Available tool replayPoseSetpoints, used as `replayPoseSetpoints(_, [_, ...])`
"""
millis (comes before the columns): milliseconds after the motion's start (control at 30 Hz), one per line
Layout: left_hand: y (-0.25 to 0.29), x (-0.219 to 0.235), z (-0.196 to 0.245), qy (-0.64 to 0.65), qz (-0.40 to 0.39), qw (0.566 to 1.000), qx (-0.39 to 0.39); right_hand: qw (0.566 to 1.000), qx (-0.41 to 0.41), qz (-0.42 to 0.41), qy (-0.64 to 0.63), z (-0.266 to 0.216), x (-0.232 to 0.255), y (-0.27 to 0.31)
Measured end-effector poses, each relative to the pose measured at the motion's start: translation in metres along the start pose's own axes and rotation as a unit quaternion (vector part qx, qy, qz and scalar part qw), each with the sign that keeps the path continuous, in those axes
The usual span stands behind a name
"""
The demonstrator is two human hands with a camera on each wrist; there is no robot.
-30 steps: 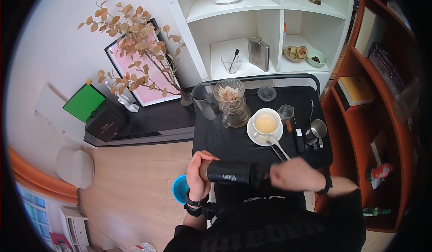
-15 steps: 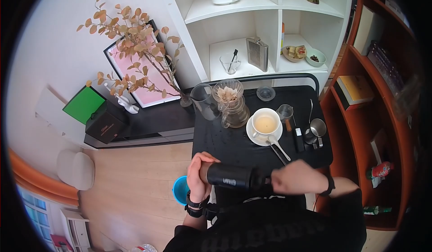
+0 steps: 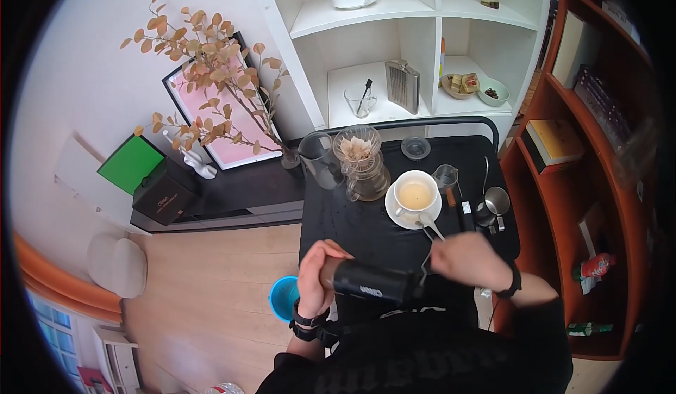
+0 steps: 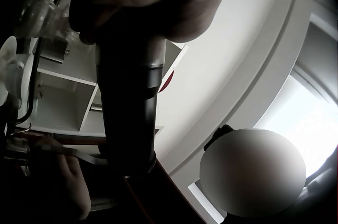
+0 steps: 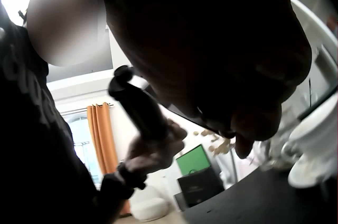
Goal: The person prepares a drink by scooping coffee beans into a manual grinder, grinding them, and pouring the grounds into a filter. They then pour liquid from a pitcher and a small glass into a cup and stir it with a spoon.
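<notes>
Coffee grinder (image 3: pixel 373 283), black and brown, lies tilted on its side in the air before the dark shirt (image 3: pixel 436 338), at the near side of the table (image 3: pixel 338 225); the left hand (image 3: pixel 315 278) is wrapped round its brown end, and the right hand (image 3: pixel 470 260) is clenched at the outer end of the crank (image 3: pixel 427 264), the knob itself hidden by the fingers.

The largest risk, as I judge it, is the whole body twisting or slipping out of the left hand, since the crank pulls sideways on a smooth cylinder that nothing beneath supports; a drop could end on the table or down by the blue bin (image 3: pixel 283 299). Next comes the cup (image 3: pixel 415 193) of pale liquid on its saucer (image 3: pixel 398 214); a white handle (image 3: pixel 431 226) juts from there towards the right hand, so a wide swing could catch it and spill the drink. The glass server (image 3: pixel 369 181) with its dripper (image 3: pixel 358 146) stands farther off, less exposed. Smallest: the knob could slide from the fingers if the stroke runs unevenly; any contents might feed poorly at this tilt, though none are visible.
</notes>
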State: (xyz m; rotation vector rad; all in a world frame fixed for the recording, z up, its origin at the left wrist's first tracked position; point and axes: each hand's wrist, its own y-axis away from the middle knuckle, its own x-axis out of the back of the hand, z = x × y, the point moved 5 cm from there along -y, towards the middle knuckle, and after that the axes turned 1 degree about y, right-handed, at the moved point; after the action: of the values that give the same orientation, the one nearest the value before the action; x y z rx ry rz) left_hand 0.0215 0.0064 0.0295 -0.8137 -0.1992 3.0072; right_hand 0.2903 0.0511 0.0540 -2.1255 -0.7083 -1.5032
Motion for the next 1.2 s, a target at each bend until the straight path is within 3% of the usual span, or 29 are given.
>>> replayPoseSetpoints(33, [-0.001,0.004,0.002,0.022,0.027,0.999,-0.005,0.991,0.022,-0.131,0.020,-0.012,-0.018,0.005])
replayPoseSetpoints(100, [-0.002,0.008,0.003,-0.053,0.097,0.992,-0.062,0.959,0.146,-0.234,-0.061,-0.040,-0.030,0.018])
replayPoseSetpoints(200, [0.002,0.009,0.008,-0.256,0.148,0.940,-0.169,0.932,0.228,-0.162,-0.229,-0.059,0.022,0.020])
replayPoseSetpoints(300, [0.003,0.003,0.000,-0.291,0.075,0.948,-0.107,0.930,0.165,0.025,-0.328,-0.043,0.066,0.014])
replayPoseSetpoints(367, [0.004,-0.005,-0.003,-0.239,0.006,0.969,-0.065,0.932,0.066,0.087,-0.345,-0.017,0.063,0.008])
replayPoseSetpoints(433, [0.005,-0.011,-0.004,-0.151,-0.058,0.986,-0.027,0.947,-0.021,0.183,-0.262,0.000,0.058,-0.005])
replayPoseSetpoints(467, [0.007,-0.008,-0.005,-0.101,-0.058,0.993,-0.018,0.968,-0.072,0.138,-0.197,0.011,0.044,-0.008])
replayPoseSetpoints(567, [0.004,-0.003,0.006,0.008,0.005,0.999,-0.047,0.998,0.015,0.007,-0.055,-0.002,-0.002,0.001])
replayPoseSetpoints(633, [0.003,0.005,0.010,-0.040,0.075,0.993,-0.076,0.978,0.091,-0.147,-0.117,-0.029,-0.007,0.015])
replayPoseSetpoints(667, [0.001,0.001,0.014,-0.095,0.109,0.984,-0.104,0.951,0.197,-0.164,-0.171,-0.046,0.002,0.021])
replayPoseSetpoints(700, [0.002,-0.001,0.017,-0.149,0.143,0.970,-0.130,0.924,0.236,-0.216,-0.210,-0.056,0.013,0.024])
replayPoseSetpoints(733, [0.001,-0.001,0.015,-0.282,0.126,0.938,-0.158,0.918,0.237,-0.177,-0.264,-0.058,0.031,0.025])
replayPoseSetpoints(833, [-0.001,-0.011,-0.003,-0.252,0.021,0.965,-0.071,0.888,0.179,-0.067,-0.419,-0.039,0.070,0.018])
replayPoseSetpoints(867, [0.000,-0.010,-0.009,-0.243,0.006,0.969,-0.041,0.888,0.165,0.022,-0.428,-0.028,0.073,0.015])
replayPoseSetpoints(900, [0.000,-0.011,-0.010,-0.219,-0.022,0.975,-0.031,0.899,0.124,0.068,-0.415,-0.021,0.079,0.011])
replayPoseSetpoints(967, [0.002,-0.011,-0.008,-0.170,-0.074,0.983,-0.011,0.940,-0.010,0.079,-0.332,0.009,0.063,0.004])
replayPoseSetpoints(1000, [0.003,-0.012,-0.005,-0.131,-0.081,0.988,-0.004,0.953,-0.024,0.143,-0.266,0.008,0.061,-0.002])
replayPoseSetpoints(1100, [0.001,-0.009,0.007,-0.020,-0.024,0.999,-0.035,0.994,0.010,0.077,-0.074,0.010,0.007,0.002])
replayPoseSetpoints(1200, [-0.003,0.003,0.018,-0.033,0.054,0.994,-0.094,0.969,0.116,-0.103,-0.190,-0.030,-0.011,0.019])
